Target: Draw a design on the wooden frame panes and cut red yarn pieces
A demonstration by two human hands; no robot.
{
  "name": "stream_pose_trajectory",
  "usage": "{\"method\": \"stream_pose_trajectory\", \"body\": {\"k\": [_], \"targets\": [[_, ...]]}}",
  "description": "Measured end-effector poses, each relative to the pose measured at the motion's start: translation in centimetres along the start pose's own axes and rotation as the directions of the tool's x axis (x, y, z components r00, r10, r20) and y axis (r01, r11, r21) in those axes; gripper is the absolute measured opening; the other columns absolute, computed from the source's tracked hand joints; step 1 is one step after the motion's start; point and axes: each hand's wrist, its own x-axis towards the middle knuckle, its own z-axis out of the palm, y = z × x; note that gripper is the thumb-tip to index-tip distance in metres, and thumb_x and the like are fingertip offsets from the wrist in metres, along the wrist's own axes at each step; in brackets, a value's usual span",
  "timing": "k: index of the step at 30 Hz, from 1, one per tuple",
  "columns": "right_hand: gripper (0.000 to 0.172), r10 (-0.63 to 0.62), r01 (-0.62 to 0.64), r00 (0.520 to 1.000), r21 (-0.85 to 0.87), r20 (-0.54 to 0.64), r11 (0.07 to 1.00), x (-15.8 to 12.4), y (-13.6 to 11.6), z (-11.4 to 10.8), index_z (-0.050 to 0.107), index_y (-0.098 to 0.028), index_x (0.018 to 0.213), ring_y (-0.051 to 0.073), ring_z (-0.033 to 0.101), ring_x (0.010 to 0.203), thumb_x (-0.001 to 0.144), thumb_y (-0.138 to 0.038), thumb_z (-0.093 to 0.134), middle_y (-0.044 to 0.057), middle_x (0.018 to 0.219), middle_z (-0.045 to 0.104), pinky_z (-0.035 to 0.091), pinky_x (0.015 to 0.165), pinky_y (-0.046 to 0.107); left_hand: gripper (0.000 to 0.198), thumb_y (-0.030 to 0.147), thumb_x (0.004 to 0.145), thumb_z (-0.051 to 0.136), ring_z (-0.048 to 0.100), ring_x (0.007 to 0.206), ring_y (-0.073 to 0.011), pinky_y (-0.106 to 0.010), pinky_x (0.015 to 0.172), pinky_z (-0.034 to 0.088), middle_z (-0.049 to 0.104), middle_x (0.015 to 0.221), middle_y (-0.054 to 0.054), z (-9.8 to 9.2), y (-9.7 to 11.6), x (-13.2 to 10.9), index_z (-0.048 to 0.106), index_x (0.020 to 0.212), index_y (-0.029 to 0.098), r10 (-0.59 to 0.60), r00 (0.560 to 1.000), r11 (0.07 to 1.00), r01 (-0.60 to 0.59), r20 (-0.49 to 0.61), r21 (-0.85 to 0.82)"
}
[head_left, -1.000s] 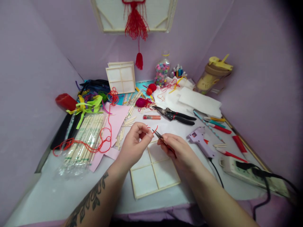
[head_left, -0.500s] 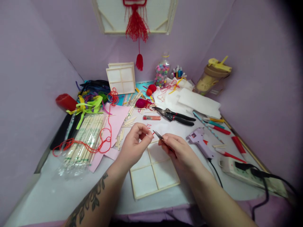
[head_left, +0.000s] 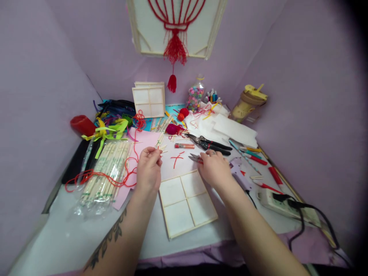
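Observation:
My left hand (head_left: 149, 168) is closed in a pinch, with a short bit of red yarn (head_left: 158, 148) at its fingertips, left of the table's middle. On the right, my right hand (head_left: 215, 166) is closed over small scissors (head_left: 196, 158), whose blades point left, low over the white table. Between the hands lie short red yarn pieces (head_left: 176, 158), some crossing each other. Nearer to me is a white square panel (head_left: 175, 212) with a stick frame and a stick cross dividing it into quarters.
Black-handled shears (head_left: 212, 145) and a small red-capped tube (head_left: 184, 146) lie beyond the hands. A glue gun (head_left: 240, 174) and a power strip (head_left: 283, 205) sit right. Bagged sticks (head_left: 105, 168) with red yarn over them lie left. Two framed panels (head_left: 148, 101) stand behind.
My hands have moved apart: the left toward the left with the yarn bit, the right slightly forward with the scissors, lowered to the table. The view has tilted up, showing more of the wall hanging.

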Motion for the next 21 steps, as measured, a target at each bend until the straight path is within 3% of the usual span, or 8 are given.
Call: {"method": "stream_pose_trajectory", "body": {"k": [5, 10, 15, 21], "targets": [[0.026, -0.181, 0.181, 0.983, 0.001, -0.025, 0.983, 3.8, -2.6, -0.1, 0.07, -0.024, 0.108, 0.029, 0.05, 0.107, 0.089, -0.021, 0.053, 0.013, 0.115, 0.061, 0.039, 0.084, 0.036, 0.037, 0.021, 0.06, 0.078, 0.048, 0.057, -0.005, -0.017, 0.052, 0.034, 0.058, 0.072, 0.006, -0.5, 0.1, 0.3, 0.05, 0.085, 0.022, -0.086, 0.994, 0.993, 0.091, 0.065, -0.075], [0.029, -0.242, 0.243, 0.97, -0.058, 0.01, 0.968, 5.6, -4.1, 0.6, 0.071, -0.019, 0.104, 0.03, 0.051, 0.105, 0.092, -0.016, 0.044, 0.015, 0.111, 0.061, 0.039, 0.082, 0.036, 0.036, 0.02, 0.061, 0.079, 0.048, 0.054, -0.0043, -0.016, 0.049, 0.033, 0.057, 0.07, 0.007, -1.0, 0.0, 0.7, 0.051, 0.083, 0.021, -0.169, 0.981, 0.972, 0.181, 0.096, -0.146], [0.025, -0.234, 0.232, 0.972, -0.082, -0.011, 0.969, 3.5, -1.2, -1.5, 0.066, -0.014, 0.101, 0.026, 0.054, 0.096, 0.091, -0.014, 0.043, 0.015, 0.103, 0.063, 0.038, 0.08, 0.033, 0.034, 0.017, 0.061, 0.078, 0.047, 0.052, -0.0033, -0.015, 0.046, 0.032, 0.058, 0.071, 0.006, -1.1, 0.0, 0.7, 0.052, 0.082, 0.02, -0.228, 0.966, 0.948, 0.249, 0.121, -0.2], [0.021, -0.194, 0.188, 0.977, -0.068, -0.088, 0.98, 0.1, 1.8, -3.1, 0.065, -0.013, 0.102, 0.027, 0.054, 0.094, 0.089, -0.023, 0.052, 0.016, 0.1, 0.064, 0.036, 0.083, 0.035, 0.034, 0.016, 0.061, 0.08, 0.047, 0.051, -0.0027, -0.014, 0.044, 0.032, 0.06, 0.072, 0.005, -0.9, 0.2, 0.4, 0.06, 0.089, 0.018, -0.313, 0.932, 0.92, 0.345, 0.183, -0.183]]}}
